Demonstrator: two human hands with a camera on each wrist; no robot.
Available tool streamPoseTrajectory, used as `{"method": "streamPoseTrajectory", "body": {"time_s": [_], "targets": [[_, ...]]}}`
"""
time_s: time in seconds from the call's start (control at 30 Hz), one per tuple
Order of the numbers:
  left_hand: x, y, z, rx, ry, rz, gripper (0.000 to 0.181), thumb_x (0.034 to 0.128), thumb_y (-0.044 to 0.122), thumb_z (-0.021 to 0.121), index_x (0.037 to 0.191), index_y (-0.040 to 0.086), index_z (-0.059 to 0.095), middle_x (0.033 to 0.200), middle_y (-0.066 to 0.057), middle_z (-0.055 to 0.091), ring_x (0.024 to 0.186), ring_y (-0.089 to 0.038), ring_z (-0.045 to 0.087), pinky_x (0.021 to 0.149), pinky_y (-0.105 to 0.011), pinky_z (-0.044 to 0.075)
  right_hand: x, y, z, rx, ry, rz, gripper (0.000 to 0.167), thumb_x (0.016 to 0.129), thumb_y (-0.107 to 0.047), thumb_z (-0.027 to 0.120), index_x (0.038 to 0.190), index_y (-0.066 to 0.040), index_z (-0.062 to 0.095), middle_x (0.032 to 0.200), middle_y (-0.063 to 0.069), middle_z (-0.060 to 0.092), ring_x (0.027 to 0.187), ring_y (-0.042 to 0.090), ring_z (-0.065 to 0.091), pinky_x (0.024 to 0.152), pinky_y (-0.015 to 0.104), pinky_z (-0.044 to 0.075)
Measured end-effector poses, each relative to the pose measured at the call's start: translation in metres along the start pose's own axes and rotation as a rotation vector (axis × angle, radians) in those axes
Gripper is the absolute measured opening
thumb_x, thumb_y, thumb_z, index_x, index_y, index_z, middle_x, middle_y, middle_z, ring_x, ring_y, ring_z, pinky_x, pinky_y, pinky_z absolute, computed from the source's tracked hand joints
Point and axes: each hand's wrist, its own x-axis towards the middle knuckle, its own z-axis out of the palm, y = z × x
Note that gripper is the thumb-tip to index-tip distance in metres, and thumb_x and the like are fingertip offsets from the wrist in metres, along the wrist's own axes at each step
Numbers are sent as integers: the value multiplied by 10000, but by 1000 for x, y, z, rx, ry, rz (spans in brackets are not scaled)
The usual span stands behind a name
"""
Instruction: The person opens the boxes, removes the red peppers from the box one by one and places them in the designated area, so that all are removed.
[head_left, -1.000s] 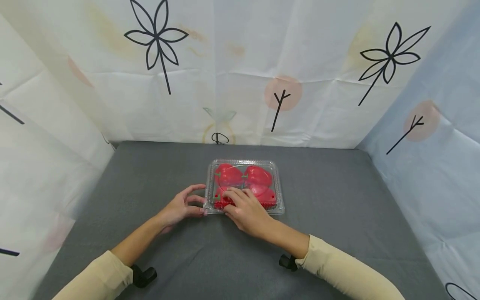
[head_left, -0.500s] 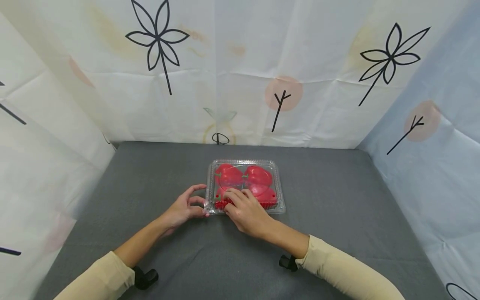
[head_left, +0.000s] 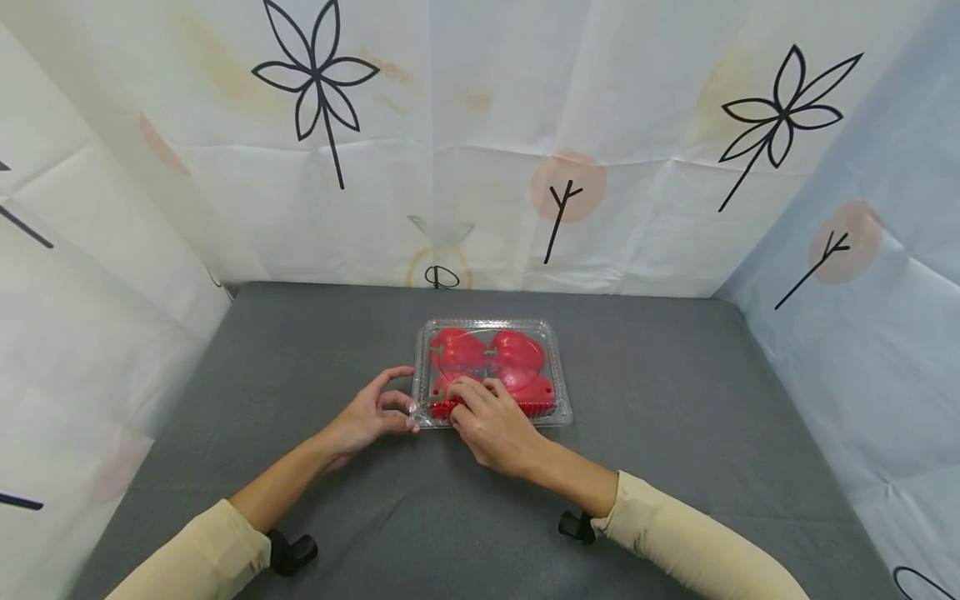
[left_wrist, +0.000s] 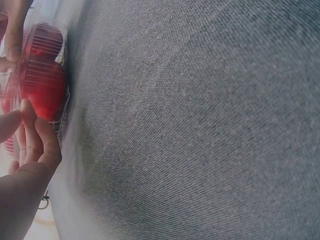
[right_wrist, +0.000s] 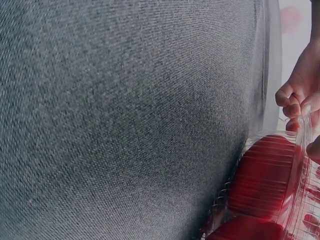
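In the head view, see a clear box (head_left: 557, 367) flat on the grey table (head_left: 637, 400), at 6 o'clock from mid-view. Find four red peppers (head_left: 517, 351) inside, at 11, 1, 5 and 7 o'clock, with the last partly behind the right hand (head_left: 491, 429). Gripping the box's edge between 8 and 9 o'clock with the left hand (head_left: 367, 418), thumb at the near corner. Holding the near edge at 6 o'clock with the right, fingers curled over the top. See a printed curtain (head_left: 480, 108) at 12.

In the left-wrist view, find the box at 10 o'clock, with red showing through the ribbed side. Pinching its edge between the left thumb and fingers, toward 9 o'clock; touching it with the right thumb at 10.

In the right-wrist view, look to 4 o'clock for the box. Grasping its far corner with the left hand, toward 3 o'clock. Cannot tell the right hand's grip from here, with only a fingertip showing.
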Motion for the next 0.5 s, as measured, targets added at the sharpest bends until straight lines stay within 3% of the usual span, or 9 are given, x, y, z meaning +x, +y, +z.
{"method": "streamPoseTrajectory", "body": {"time_s": [0.5], "targets": [[1,1,2,2,-8,20,805,880,-84,675,1522,115,232,1018,-113,607,851,-227,688,839,-395,543,-2,2,6,-16,63,-38,152,832,-140,769,877,-108,628,1148,72,575,1150,228,535,917,460,462]]}}
